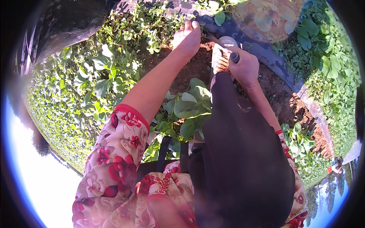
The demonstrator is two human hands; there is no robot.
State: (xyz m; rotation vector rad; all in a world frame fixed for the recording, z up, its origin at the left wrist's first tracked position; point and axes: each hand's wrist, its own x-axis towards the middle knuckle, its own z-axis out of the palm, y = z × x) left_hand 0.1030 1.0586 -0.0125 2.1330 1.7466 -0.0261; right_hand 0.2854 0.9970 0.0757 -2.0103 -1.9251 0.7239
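My left hand (187,40) reaches out over low, leafy weeds (159,26), palm side partly up. Its fingers curl together at the edge of the leaves, and whatever may be in them is hidden. Beside my outstretched leg, my right hand (245,67) is closed around the dark handle (234,57) of a hand tool. A dark, narrow part of that tool seems to point toward bare soil (207,46) between the hands; its exact kind does not show. Just beyond the right hand is a pale, rounded thing (228,41), possibly the toe of my shoe.
My leg in dark trousers (243,144) fills the middle right. A broad-leaved plant (192,102) grows between my arms. Dark plastic sheeting (262,49) runs along the soil, with dense greenery at both sides. Far right, another person (336,166) appears small.
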